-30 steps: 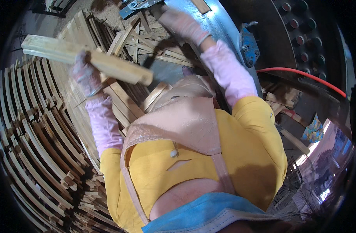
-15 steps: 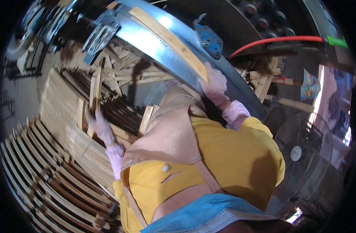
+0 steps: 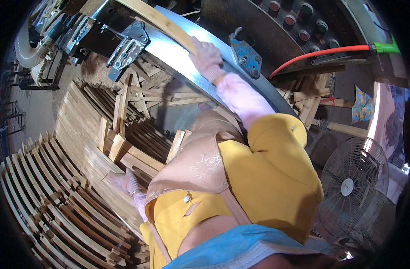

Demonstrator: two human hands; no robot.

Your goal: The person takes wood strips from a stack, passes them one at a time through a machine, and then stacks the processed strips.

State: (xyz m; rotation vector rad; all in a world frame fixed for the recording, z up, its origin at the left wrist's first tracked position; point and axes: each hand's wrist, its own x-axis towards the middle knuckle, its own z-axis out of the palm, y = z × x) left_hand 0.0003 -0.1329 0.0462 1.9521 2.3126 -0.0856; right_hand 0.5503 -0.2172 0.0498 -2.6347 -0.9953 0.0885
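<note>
My right hand (image 3: 206, 57) is closed on the near end of a long, flat wooden strip (image 3: 162, 21). The strip lies along a shiny metal machine bed (image 3: 171, 49), its far end passing out at the top edge. On the left, my left hand (image 3: 123, 180) has its fingers stretched out and holds nothing visible. It is over a stack of pale wooden boards (image 3: 95, 163), beside short upright wooden pieces (image 3: 117, 145); whether it touches the boards I cannot tell.
A metal guide bracket (image 3: 131, 45) and a blue clamp block (image 3: 246, 56) flank the bed. Curved wooden slats (image 3: 57, 193) are piled at lower left. A red hose (image 3: 319, 53) runs at right, above a caged fan (image 3: 347, 187). Push buttons (image 3: 304, 35) sit at upper right.
My right hand has pushed the wooden strip forward and left along the bed. My left hand has come back from the upright wooden pieces toward the board stack.
</note>
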